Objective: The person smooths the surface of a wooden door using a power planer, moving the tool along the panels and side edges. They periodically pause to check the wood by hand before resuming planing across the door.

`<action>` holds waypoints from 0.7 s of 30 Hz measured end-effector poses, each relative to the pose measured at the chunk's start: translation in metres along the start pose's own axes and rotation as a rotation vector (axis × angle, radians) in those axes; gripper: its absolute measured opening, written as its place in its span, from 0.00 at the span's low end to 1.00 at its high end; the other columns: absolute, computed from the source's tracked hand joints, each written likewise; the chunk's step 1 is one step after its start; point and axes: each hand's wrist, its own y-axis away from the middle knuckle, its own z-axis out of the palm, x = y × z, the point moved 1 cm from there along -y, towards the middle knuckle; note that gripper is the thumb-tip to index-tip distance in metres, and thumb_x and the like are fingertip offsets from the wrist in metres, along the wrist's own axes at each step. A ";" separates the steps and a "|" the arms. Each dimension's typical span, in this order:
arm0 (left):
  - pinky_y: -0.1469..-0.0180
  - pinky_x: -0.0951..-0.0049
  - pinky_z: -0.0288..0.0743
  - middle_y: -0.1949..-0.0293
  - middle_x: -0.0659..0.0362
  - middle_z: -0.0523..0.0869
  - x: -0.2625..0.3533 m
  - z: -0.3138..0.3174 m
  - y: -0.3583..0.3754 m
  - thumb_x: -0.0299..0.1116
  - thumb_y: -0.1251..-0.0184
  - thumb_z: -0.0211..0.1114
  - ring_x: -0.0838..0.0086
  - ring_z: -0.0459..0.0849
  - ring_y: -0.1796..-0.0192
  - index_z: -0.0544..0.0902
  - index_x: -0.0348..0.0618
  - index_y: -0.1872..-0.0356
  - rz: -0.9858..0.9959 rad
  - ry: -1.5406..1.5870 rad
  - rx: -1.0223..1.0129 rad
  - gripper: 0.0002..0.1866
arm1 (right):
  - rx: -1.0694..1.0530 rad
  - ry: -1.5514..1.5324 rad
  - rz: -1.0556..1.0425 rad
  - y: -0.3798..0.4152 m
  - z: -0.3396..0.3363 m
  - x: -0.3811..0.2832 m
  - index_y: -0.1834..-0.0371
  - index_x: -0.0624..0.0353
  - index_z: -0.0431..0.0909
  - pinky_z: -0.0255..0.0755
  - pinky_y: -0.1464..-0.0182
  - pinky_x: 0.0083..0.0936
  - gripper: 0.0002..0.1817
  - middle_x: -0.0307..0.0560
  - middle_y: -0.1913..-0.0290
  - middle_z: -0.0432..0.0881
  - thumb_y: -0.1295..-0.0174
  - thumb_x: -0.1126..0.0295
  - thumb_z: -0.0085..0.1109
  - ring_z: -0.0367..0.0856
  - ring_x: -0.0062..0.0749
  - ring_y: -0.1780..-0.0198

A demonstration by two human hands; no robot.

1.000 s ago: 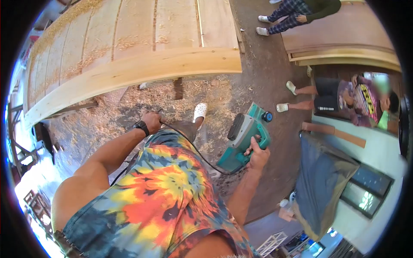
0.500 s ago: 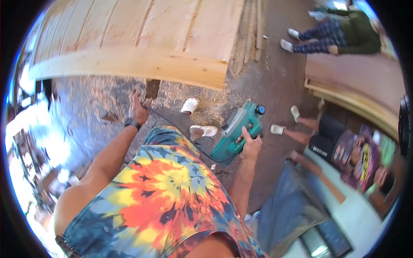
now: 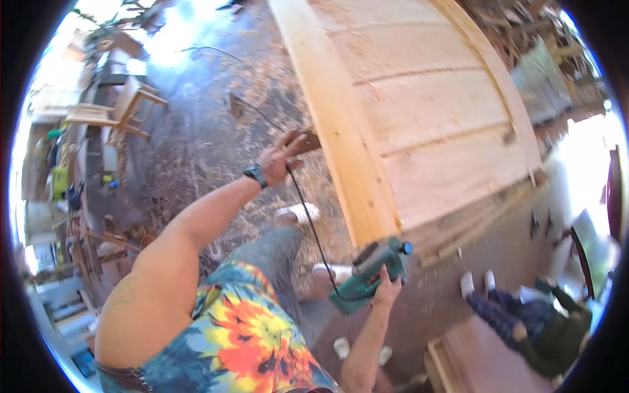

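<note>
Shavings [image 3: 196, 164] littered the floor. Left hand [image 3: 280, 157] held the black cord [image 3: 308, 223] up, fingers loosely curled around it. Right hand [image 3: 386, 288] gripped the green planer [image 3: 367, 275], hanging off the bench-borne panel [image 3: 426, 131]; planing looked paused, much already shaved.

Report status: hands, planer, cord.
Right hand grips green electric planer, off the wood. Left hand holds black cord up. Door panel alongside.

Planer [image 3: 370, 275] below door panel's [image 3: 426, 124] corner
</note>
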 end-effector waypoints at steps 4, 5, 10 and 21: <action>0.39 0.50 0.80 0.29 0.47 0.69 0.008 0.012 0.000 0.40 0.33 0.71 0.45 0.79 0.36 0.66 0.57 0.24 -0.016 -0.113 0.150 0.37 | -0.141 0.076 0.020 -0.091 -0.015 0.068 0.59 0.59 0.75 0.74 0.77 0.30 0.07 0.42 0.77 0.76 0.33 0.72 0.63 0.76 0.30 0.79; 0.38 0.50 0.80 0.28 0.47 0.68 0.005 0.018 0.001 0.39 0.34 0.72 0.45 0.79 0.35 0.67 0.57 0.24 0.003 -0.065 0.189 0.37 | -0.161 0.081 0.024 -0.110 -0.018 0.087 0.60 0.59 0.74 0.74 0.78 0.31 0.07 0.42 0.77 0.75 0.33 0.72 0.63 0.76 0.31 0.79; 0.39 0.51 0.79 0.33 0.48 0.73 0.002 0.040 0.001 0.41 0.39 0.77 0.48 0.80 0.36 0.73 0.52 0.28 0.095 -0.043 0.426 0.37 | -0.222 0.027 0.095 -0.182 -0.034 0.165 0.59 0.61 0.73 0.72 0.80 0.31 0.08 0.44 0.76 0.75 0.34 0.73 0.63 0.75 0.32 0.81; 0.47 0.57 0.81 0.45 0.48 0.81 -0.016 0.067 -0.002 0.43 0.34 0.72 0.54 0.86 0.51 0.74 0.44 0.34 0.312 -0.313 0.753 0.30 | -0.333 0.008 0.081 -0.298 -0.030 0.282 0.66 0.63 0.75 0.75 0.78 0.36 0.12 0.47 0.77 0.75 0.35 0.66 0.67 0.76 0.37 0.80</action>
